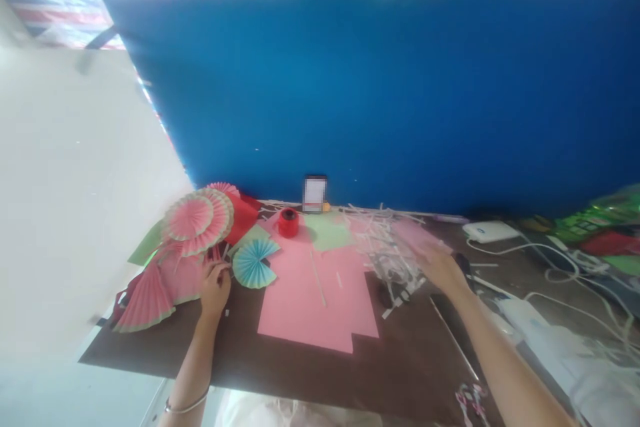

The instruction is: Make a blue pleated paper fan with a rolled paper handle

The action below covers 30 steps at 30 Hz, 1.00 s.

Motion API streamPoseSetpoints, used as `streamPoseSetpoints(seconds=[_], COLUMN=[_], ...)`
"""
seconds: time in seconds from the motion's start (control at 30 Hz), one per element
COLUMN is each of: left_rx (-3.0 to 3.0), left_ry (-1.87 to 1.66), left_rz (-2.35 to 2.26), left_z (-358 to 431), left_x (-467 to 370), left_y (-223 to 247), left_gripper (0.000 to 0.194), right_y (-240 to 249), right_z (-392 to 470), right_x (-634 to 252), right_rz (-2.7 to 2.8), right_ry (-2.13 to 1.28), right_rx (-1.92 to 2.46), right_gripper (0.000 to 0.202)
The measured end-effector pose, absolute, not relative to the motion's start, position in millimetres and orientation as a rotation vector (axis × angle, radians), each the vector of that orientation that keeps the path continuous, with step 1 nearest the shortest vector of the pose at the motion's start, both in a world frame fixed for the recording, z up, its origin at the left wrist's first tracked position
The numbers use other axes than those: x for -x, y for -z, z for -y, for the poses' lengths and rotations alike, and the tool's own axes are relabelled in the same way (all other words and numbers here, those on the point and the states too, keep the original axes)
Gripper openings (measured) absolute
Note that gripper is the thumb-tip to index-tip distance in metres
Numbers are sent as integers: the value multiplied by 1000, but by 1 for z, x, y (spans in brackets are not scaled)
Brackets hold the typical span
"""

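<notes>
Pink paper (414,232) touches the outstretched right hand (443,268); the left hand (215,285) half-curls.

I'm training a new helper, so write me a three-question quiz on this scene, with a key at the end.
1. Multiple choice: what colour is the small roll standing at the far part of the pink paper?
A) green
B) red
C) white

2. True or false: the bracelet is worn on the person's right arm.

3. Fill in the blank: of the person's two hands, the ____ one is nearer the loose white strips.

Key:
1. B, red.
2. False; it is on the left arm.
3. Right; the right hand is just beside them.
</notes>
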<state>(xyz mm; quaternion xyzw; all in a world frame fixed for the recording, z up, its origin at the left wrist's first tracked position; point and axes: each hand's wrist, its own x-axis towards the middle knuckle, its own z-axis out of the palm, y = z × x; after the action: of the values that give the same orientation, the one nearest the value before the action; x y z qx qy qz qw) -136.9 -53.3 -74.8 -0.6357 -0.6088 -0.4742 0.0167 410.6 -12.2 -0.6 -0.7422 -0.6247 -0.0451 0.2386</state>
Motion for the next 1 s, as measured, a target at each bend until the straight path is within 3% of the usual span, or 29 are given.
streamPoseSetpoints(seconds=[0.07, 0.23, 0.33, 0.47, 0.7, 1.0], left_rx=[2168, 2601, 2655, 2578, 1444, 1140], left_ry=[1317, 878, 842, 1085, 1948, 2159], left_rz=[1866, 1749, 1739, 1810, 2313, 2311], left_z=[58, 66, 63, 55, 46, 72], left_x=[134, 126, 124, 131, 164, 157], left_y=[67, 56, 56, 51, 17, 0], left_gripper=[21, 54, 38, 16, 31, 32], right_y=[6, 23, 34, 47, 54, 45], right_z=[17, 37, 52, 76, 96, 43], right_x=[-398, -338, -293, -251, -213, -71], right_rz=[1769, 1842, 1898, 1827, 1784, 2398], right_ry=[67, -54, -243, -397, -442, -482], right_rx=[1988, 1787, 1567, 1490, 1455, 1313], right_gripper=[23, 28, 27, 29, 25, 45])
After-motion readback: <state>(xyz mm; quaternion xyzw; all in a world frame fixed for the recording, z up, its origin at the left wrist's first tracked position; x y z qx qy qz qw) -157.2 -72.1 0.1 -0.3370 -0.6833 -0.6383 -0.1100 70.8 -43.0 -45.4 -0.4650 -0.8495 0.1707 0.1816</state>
